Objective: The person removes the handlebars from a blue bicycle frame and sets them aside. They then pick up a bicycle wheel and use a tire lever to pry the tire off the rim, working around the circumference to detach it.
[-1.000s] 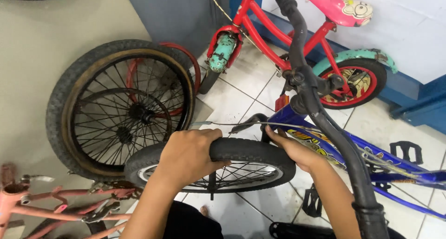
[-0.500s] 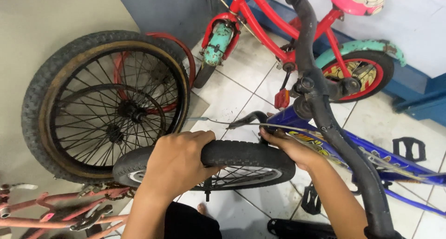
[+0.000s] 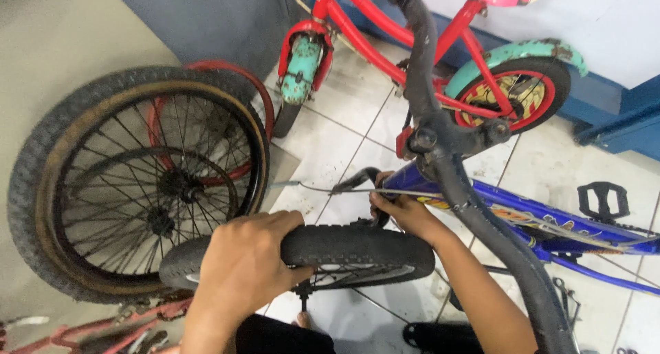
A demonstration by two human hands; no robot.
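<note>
My left hand [image 3: 244,268] is clamped over the top of a small black bicycle tyre [image 3: 357,247], which is the front wheel of a blue bicycle [image 3: 543,220]. My right hand [image 3: 402,209] reaches past the far side of that wheel, fingers curled at the fork and a thin bare cable [image 3: 323,187] near the blue frame; exactly what it grips is hidden. The bicycle's black padded handlebar [image 3: 440,120] crosses the view above my right arm.
Several loose spoked wheels [image 3: 137,182] lean stacked at the left. A red child's bicycle [image 3: 412,58] with teal mudguards stands behind on white tiles, by a blue and white wall. A pink frame [image 3: 82,330] lies at the bottom left. A black pedal [image 3: 603,199] sticks up at the right.
The camera has dropped and come closer. Both hands have stayed on the small front wheel, my left hand sliding a little further over the tyre.
</note>
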